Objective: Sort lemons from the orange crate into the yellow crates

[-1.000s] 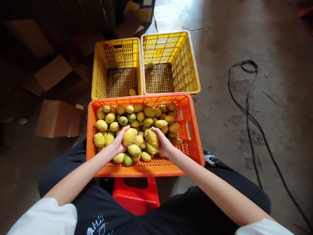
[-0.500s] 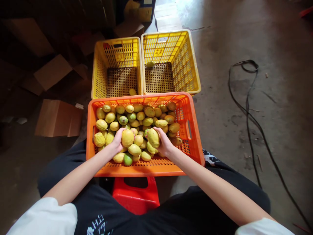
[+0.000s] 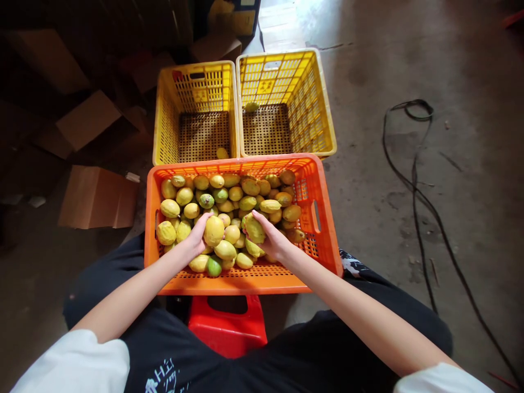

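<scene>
A low orange crate in front of me holds many yellow and greenish oval, lemon-like fruits. Over its left half, my left hand is closed round a smooth yellow fruit. My right hand grips a rougher, greenish-yellow fruit, thumb on top and the other fingers mostly hidden beneath. Both held fruits are just above the pile, a short gap apart. A bright green fruit lies near the crate's front wall.
Two taller yellow crates, a left one and a right one, stand behind the orange crate, each with a fruit inside. A red plastic stool is below. Cardboard boxes lie left; a black cable runs along the floor right.
The fruit in my right hand has turned, showing a rougher, greener side, and my right fingers have shifted slightly left. My left hand and its fruit have hardly moved.
</scene>
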Motion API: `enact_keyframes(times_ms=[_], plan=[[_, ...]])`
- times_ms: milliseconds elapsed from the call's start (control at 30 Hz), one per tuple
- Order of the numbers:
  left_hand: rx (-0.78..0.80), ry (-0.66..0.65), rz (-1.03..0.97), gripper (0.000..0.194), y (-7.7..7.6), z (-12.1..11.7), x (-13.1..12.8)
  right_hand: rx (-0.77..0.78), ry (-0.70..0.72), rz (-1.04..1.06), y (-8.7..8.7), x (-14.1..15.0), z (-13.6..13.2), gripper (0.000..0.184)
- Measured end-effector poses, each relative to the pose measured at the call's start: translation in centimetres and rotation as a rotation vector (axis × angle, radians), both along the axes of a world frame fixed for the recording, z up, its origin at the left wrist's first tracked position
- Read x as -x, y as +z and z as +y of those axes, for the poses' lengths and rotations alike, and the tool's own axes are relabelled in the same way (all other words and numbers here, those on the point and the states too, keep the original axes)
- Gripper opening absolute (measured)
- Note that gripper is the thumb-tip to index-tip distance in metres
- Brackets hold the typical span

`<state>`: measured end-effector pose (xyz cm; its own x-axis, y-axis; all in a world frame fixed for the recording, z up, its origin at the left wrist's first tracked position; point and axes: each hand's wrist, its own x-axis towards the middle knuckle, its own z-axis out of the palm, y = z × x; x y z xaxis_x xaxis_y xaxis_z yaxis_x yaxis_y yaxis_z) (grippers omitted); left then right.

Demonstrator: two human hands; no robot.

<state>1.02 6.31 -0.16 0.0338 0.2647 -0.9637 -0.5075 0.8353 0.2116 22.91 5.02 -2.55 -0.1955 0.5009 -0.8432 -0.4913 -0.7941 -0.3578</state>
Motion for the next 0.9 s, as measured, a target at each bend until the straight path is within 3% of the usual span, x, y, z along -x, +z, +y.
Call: enact_keyframes(times_ms=[167, 433, 667, 900], plan=[[0.003, 0.008, 0.104, 0.017, 0.5, 0.3, -0.4, -0.041, -0.047, -0.043, -0.3, 0.3, -0.1, 0.034], [0.025, 0.035, 0.039, 0.024, 2.1, 0.5, -1.1, -0.044, 0.012, -0.010, 0.1, 0.5, 0.0, 0.033], [0.015, -0.010, 0.018, 0.036, 2.0, 0.6, -1.0, -0.008, 0.048, 0.028, -0.1, 0.1, 0.1, 0.042], [-0.011, -0.015, 0.037, 0.035, 2.0, 0.6, -1.2, 0.001, 0.070, 0.017, 0.4, 0.5, 0.1, 0.043]])
